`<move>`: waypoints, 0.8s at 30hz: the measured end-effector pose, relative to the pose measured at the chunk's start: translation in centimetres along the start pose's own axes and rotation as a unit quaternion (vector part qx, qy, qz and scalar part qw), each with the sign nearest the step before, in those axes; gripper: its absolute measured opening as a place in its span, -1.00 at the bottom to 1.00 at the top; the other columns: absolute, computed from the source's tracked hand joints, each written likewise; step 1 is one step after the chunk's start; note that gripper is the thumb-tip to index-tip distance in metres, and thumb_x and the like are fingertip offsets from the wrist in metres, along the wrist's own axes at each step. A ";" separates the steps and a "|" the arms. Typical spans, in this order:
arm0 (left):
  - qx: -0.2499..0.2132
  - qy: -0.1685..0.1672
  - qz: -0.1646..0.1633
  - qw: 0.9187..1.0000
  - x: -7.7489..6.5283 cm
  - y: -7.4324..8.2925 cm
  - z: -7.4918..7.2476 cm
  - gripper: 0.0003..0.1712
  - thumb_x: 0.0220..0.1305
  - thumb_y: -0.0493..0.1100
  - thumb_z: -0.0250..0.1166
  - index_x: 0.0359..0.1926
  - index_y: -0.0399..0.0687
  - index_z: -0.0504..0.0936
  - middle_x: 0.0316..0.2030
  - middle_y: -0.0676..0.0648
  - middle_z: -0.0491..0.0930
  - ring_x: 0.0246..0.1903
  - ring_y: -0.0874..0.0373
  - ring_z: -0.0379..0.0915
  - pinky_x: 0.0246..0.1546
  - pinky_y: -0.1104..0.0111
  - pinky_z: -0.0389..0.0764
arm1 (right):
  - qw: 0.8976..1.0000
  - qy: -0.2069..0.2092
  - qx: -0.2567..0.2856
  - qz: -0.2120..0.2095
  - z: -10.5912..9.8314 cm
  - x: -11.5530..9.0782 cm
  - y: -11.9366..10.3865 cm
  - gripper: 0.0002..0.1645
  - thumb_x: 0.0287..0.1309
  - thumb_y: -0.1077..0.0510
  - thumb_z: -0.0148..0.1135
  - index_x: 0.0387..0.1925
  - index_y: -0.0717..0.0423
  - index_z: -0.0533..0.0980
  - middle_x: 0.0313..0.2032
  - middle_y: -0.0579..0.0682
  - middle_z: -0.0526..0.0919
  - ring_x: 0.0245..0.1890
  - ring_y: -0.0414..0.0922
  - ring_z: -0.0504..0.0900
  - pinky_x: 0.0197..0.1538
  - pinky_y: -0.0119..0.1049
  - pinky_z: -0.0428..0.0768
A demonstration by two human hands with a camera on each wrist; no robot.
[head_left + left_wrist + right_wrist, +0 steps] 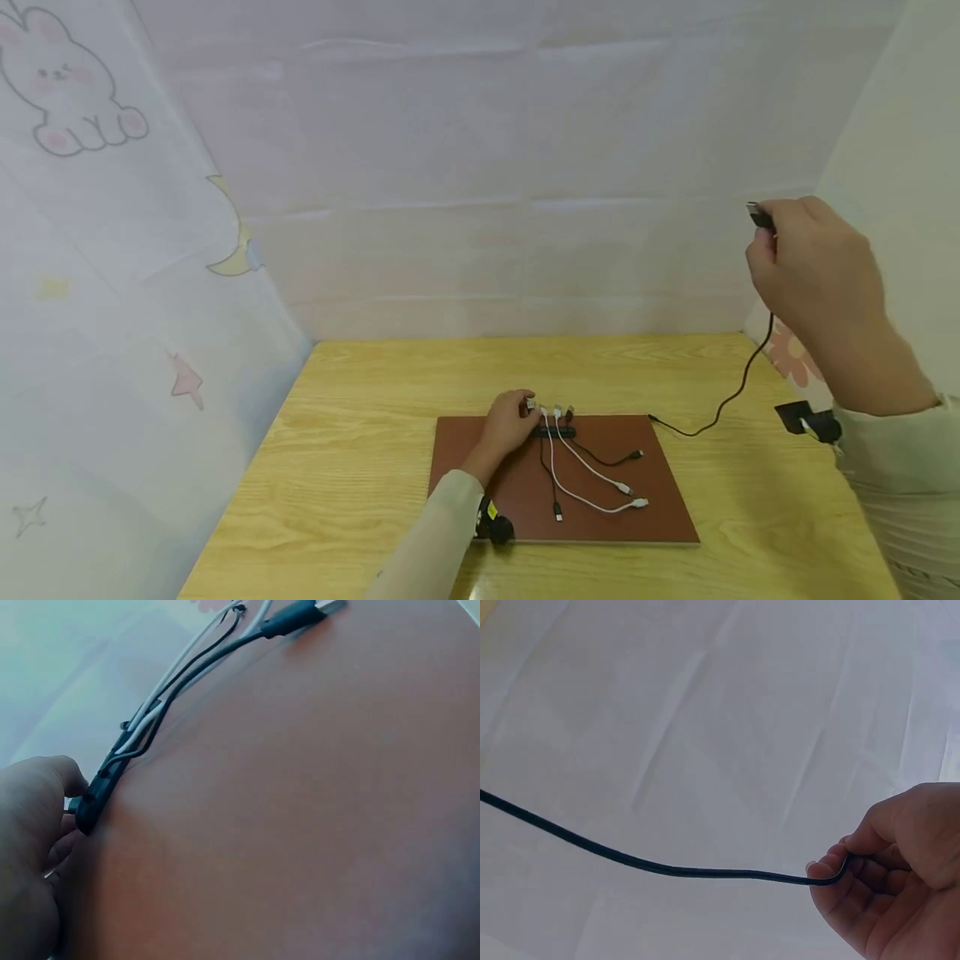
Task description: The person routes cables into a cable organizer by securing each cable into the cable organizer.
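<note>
My right hand point(821, 258) is raised at the right and pinches a black cable plug point(762, 218) between thumb and fingers, its metal end pointing out. From it the black cable point(742, 385) hangs down to the table, its other end by the board's back right corner. My left hand point(510, 423) grips the left end of a black cable holder point(109, 776) at the back of the brown board point(517, 492). Several black and white cables run through the holder, including a white cable point(555, 471). In the right wrist view, the plug is hidden by the fingers.
The board lies on a wood-grain table point(337, 483). Loose cable ends spread over the board, among them a black USB plug point(558, 511) and a white plug point(639, 503). A pale cloth wall point(480, 267) stands behind the table, with printed cloth at both sides.
</note>
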State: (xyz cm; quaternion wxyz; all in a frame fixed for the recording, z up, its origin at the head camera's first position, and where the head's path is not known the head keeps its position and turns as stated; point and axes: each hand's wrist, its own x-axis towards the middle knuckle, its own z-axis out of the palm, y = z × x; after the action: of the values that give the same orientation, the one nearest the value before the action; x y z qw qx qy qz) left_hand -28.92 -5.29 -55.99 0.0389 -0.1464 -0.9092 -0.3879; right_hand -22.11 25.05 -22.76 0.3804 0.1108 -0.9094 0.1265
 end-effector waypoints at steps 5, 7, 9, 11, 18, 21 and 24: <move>-0.027 -0.010 -0.006 1.000 0.3 0.4 -0.4 -0.58 0.48 -0.11 0.23 0.27 -0.13 0.58 0.00 -0.09 0.61 -0.10 0.10 0.54 -0.16 0.29 0.60 | 0.999 -0.017 0.045 -0.005 -0.2 1.3 -2.4 -0.57 0.40 0.30 -0.13 0.12 0.51 0.48 0.00 0.48 0.53 -0.12 0.38 0.53 -0.17 0.35 0.50; -0.036 -0.018 0.000 0.999 0.3 1.0 -0.6 -0.58 0.48 -0.14 0.21 0.28 -0.14 0.57 0.09 -0.13 0.58 0.02 0.02 0.52 -0.10 0.24 0.61 | 0.998 0.004 0.051 -0.030 -0.2 1.7 -3.3 -0.59 0.40 0.31 -0.11 0.09 0.52 0.50 -0.04 0.47 0.55 -0.18 0.37 0.55 -0.23 0.33 0.52; -0.033 -0.024 0.017 0.999 0.3 2.1 -0.7 -0.58 0.49 -0.14 0.20 0.29 -0.10 0.56 0.14 -0.11 0.56 0.12 0.00 0.47 -0.04 0.22 0.60 | 0.996 0.029 0.055 -0.056 -0.4 2.2 -4.1 -0.60 0.40 0.33 -0.11 0.08 0.52 0.51 -0.07 0.46 0.56 -0.20 0.36 0.55 -0.27 0.30 0.52; -0.030 -0.030 0.043 0.998 0.3 3.9 -1.0 -0.59 0.51 -0.11 0.19 0.30 -0.03 0.56 0.19 -0.07 0.54 0.19 0.02 0.42 0.06 0.19 0.56 | 0.994 0.053 0.060 -0.078 -0.7 2.9 -4.9 -0.61 0.40 0.34 -0.09 0.07 0.53 0.52 -0.08 0.47 0.58 -0.21 0.36 0.56 -0.28 0.29 0.52; -0.055 -0.078 0.177 0.980 -0.6 12.1 -3.2 -0.45 0.55 0.18 0.08 0.44 0.17 0.39 0.40 0.07 0.34 0.41 0.14 0.20 0.32 0.17 0.40 | 0.990 0.078 0.083 -0.088 -1.8 4.7 -8.1 -0.64 0.40 0.32 -0.03 0.05 0.48 0.55 -0.13 0.40 0.60 -0.20 0.26 0.53 -0.23 0.16 0.45; -0.099 -0.105 0.189 0.971 -1.3 14.2 -4.1 -0.39 0.53 0.22 0.08 0.48 0.19 0.30 0.40 0.12 0.34 0.37 0.23 0.26 0.30 0.24 0.43 | 0.986 0.084 0.099 -0.101 -1.8 5.2 -9.4 -0.66 0.39 0.33 0.00 0.03 0.48 0.56 -0.17 0.38 0.61 -0.20 0.24 0.53 -0.22 0.11 0.44; -0.170 -0.121 0.172 0.963 -2.0 14.9 -4.8 -0.46 0.56 0.18 0.06 0.42 0.16 0.35 0.22 0.14 0.50 0.17 0.36 0.45 0.14 0.36 0.54 | 0.983 0.083 0.117 -0.116 -1.5 5.6 -10.5 -0.68 0.39 0.34 0.02 0.02 0.48 0.56 -0.18 0.37 0.62 -0.22 0.22 0.52 -0.21 0.06 0.43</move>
State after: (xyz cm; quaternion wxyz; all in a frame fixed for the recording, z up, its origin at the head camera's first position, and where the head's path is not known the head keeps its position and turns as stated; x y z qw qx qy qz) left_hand -22.81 0.57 -42.68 -0.0305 -0.3506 -0.7891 -0.5034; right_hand -21.80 15.07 -16.20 0.4509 0.2480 -0.8347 0.1959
